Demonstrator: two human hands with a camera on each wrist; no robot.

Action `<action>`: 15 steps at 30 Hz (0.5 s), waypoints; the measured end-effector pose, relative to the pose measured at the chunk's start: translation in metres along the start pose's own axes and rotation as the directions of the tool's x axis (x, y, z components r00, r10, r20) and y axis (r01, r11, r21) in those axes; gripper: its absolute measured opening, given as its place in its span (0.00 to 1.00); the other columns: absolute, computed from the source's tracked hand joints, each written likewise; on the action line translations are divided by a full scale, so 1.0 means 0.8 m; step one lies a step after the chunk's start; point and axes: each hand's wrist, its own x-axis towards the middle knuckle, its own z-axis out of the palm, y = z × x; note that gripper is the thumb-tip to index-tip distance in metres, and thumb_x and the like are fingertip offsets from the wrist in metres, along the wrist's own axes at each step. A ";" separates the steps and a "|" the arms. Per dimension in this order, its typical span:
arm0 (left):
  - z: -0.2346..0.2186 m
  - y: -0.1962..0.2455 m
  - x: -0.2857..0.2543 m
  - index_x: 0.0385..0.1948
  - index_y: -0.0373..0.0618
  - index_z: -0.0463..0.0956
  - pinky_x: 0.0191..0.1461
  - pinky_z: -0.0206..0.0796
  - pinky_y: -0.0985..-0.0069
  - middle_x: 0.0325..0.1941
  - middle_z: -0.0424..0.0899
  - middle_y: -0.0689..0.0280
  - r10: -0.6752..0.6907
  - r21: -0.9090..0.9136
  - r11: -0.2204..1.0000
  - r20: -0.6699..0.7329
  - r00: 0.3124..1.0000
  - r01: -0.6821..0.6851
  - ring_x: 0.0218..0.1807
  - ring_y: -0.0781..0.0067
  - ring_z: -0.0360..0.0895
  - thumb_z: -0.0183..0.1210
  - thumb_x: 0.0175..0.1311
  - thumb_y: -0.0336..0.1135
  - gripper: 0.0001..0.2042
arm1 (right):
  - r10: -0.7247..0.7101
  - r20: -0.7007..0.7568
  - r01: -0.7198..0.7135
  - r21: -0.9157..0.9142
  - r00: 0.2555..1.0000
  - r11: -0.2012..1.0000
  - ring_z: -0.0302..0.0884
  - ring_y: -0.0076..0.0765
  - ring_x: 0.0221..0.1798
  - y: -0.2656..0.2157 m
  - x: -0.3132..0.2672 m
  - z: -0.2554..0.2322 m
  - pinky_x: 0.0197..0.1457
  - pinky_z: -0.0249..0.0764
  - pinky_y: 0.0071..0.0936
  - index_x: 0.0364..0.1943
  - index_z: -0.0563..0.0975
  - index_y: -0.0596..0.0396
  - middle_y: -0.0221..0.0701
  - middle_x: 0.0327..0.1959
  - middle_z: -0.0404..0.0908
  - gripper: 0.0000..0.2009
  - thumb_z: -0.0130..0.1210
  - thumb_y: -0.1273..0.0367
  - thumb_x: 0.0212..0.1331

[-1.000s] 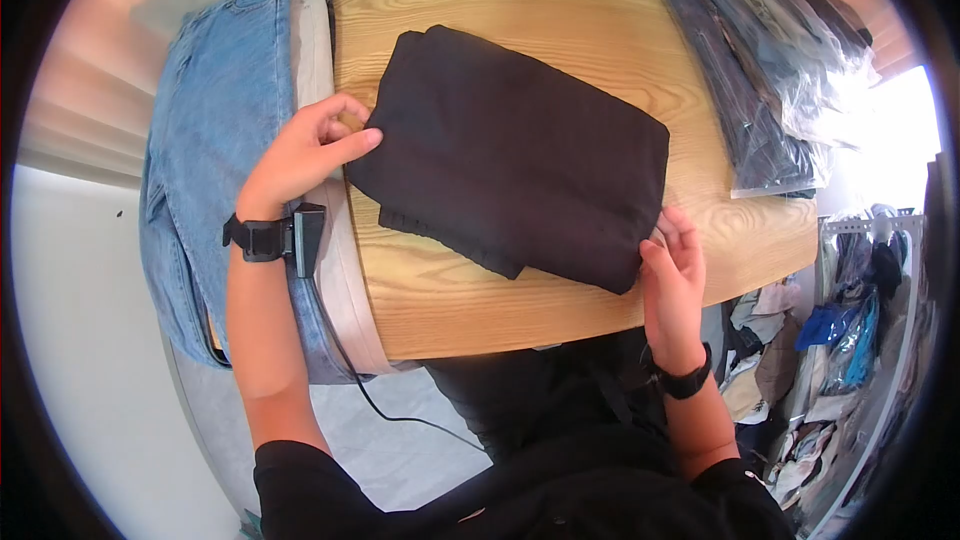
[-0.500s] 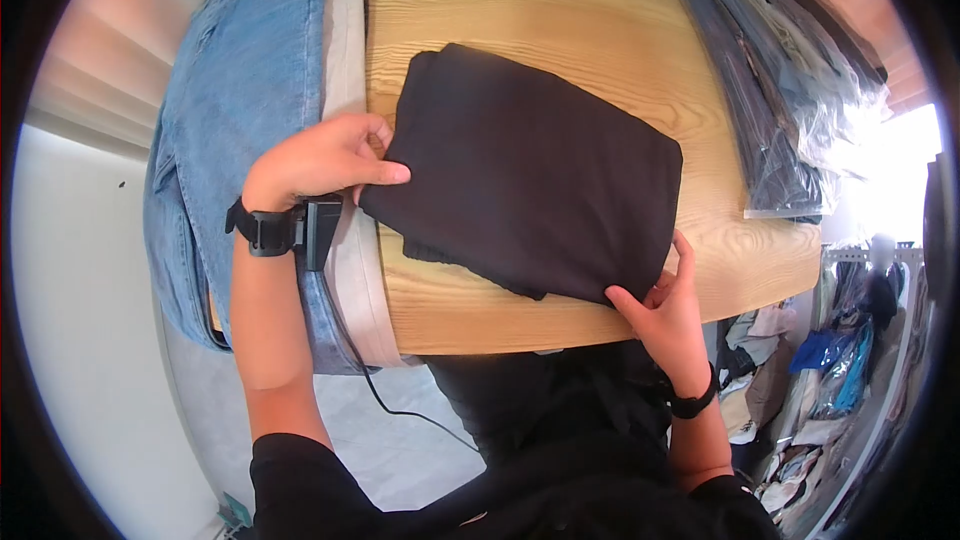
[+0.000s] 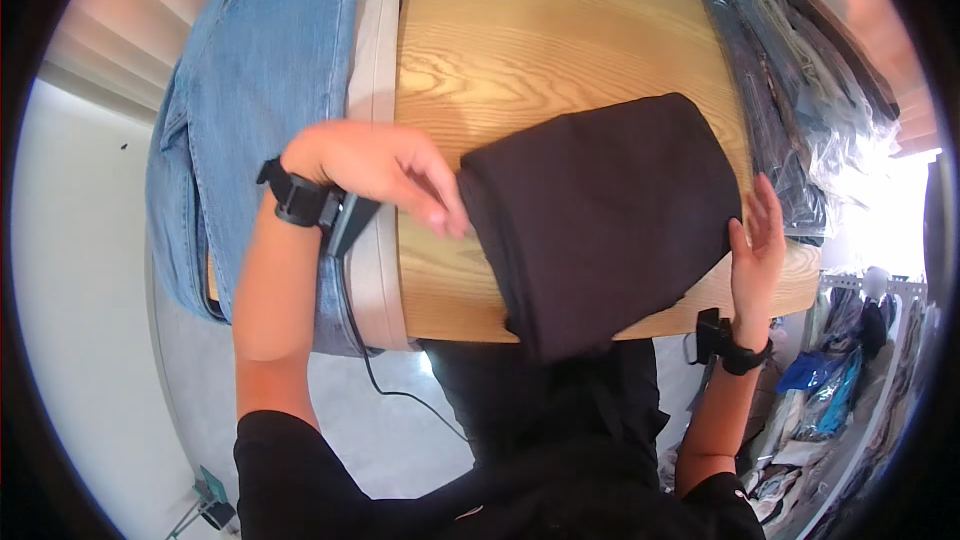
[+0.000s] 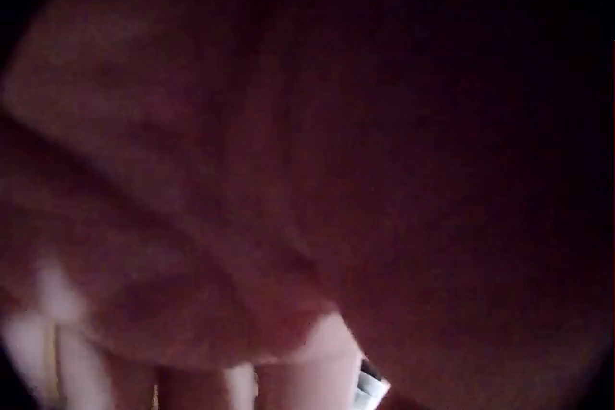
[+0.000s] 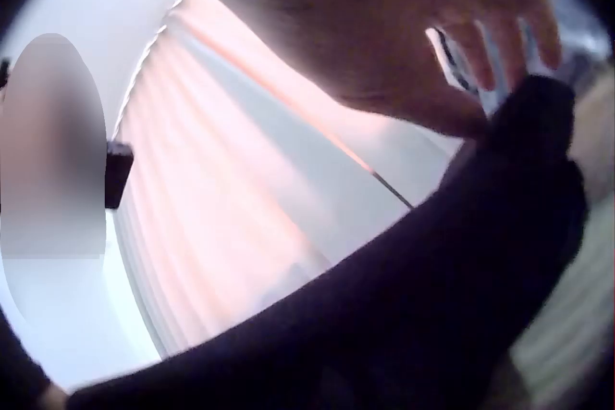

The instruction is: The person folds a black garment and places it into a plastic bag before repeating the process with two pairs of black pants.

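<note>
A folded dark cloth garment [image 3: 610,220] lies turned at an angle on the wooden table [image 3: 540,30], its lower corner past the front edge. At its left side is my left hand [image 3: 385,170], fingers bent loosely and fingertips beside the fold; contact cannot be told. My right hand [image 3: 758,250] touches the right edge, its fingers extended upward. In the right wrist view, the right hand [image 5: 404,25] is at the edge of the dark cloth [image 5: 384,304], fingers spread. The left wrist view is mostly filled by the shaded left palm [image 4: 192,189].
Blue jeans [image 3: 265,70] and a pale garment [image 3: 375,100] hang over the table's left side. Plastic-bagged garments [image 3: 810,90] lie at the back right. A rack with clothes [image 3: 830,370] stands to the lower right. A black cable [image 3: 375,370] runs from the left wrist.
The dark garment has turned and shifted to the right. Both hands have moved right; the left thumb has come off the cloth's top, and the right hand has risen along the right edge.
</note>
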 end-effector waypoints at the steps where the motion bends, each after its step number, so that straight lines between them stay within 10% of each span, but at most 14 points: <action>1: -0.005 0.005 -0.007 0.44 0.38 0.81 0.50 0.73 0.76 0.43 0.86 0.66 -0.008 0.014 1.000 -0.097 0.995 0.009 0.44 0.78 0.80 0.67 0.63 0.33 0.12 | -0.060 -0.015 0.056 -0.200 0.998 0.978 0.71 0.39 0.67 -0.016 0.001 -0.002 0.71 0.62 0.33 0.64 0.70 0.61 0.41 0.65 0.73 0.27 0.52 0.85 0.58; 5: 0.005 0.010 -0.001 0.42 0.44 0.77 0.50 0.71 0.73 0.43 0.82 0.69 0.132 0.250 0.968 -0.402 0.906 -0.030 0.46 0.78 0.77 0.73 0.55 0.34 0.16 | -0.180 0.170 0.219 -0.249 0.969 0.944 0.76 0.44 0.57 -0.098 -0.040 0.027 0.62 0.69 0.36 0.51 0.77 0.57 0.40 0.54 0.78 0.21 0.60 0.83 0.50; 11: 0.030 0.013 0.019 0.45 0.42 0.76 0.48 0.71 0.73 0.44 0.81 0.67 0.227 0.451 0.891 -0.363 0.904 -0.043 0.46 0.72 0.77 0.70 0.48 0.27 0.20 | -0.496 0.609 0.598 0.045 0.618 0.800 0.75 0.46 0.52 -0.174 -0.076 0.094 0.55 0.72 0.40 0.46 0.81 0.56 0.36 0.50 0.78 0.21 0.68 0.76 0.43; 15: 0.031 -0.005 0.030 0.46 0.42 0.77 0.46 0.72 0.75 0.42 0.81 0.66 0.261 0.360 0.927 -0.415 0.872 -0.106 0.43 0.74 0.77 0.67 0.51 0.25 0.18 | -0.316 0.630 0.532 -0.184 0.709 0.826 0.71 0.48 0.55 -0.175 -0.063 0.123 0.57 0.69 0.41 0.55 0.76 0.55 0.37 0.55 0.73 0.27 0.67 0.74 0.44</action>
